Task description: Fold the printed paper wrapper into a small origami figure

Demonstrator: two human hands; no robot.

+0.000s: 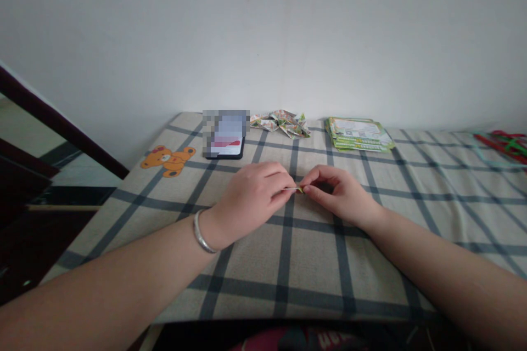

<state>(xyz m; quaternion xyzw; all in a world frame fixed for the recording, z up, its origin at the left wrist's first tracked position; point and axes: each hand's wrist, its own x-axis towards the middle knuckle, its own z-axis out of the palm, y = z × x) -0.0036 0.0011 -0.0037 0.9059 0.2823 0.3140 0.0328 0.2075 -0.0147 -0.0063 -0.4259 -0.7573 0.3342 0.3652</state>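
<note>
bare forearms (119, 274) cross a checked cloth (255, 260), a silver bangle (200, 232) on one wrist. beyond, from the left: an orange bear picture (168, 160), phone (228, 131), folded printed pieces (283, 119), stacked green-edged cards (362, 134). left hand (255, 192) and right hand (341, 192) pinch one small thin piece (300, 190) between them over the cloth, pale-edged, yellow-green at one end. print on the cards is too small to read.
</note>
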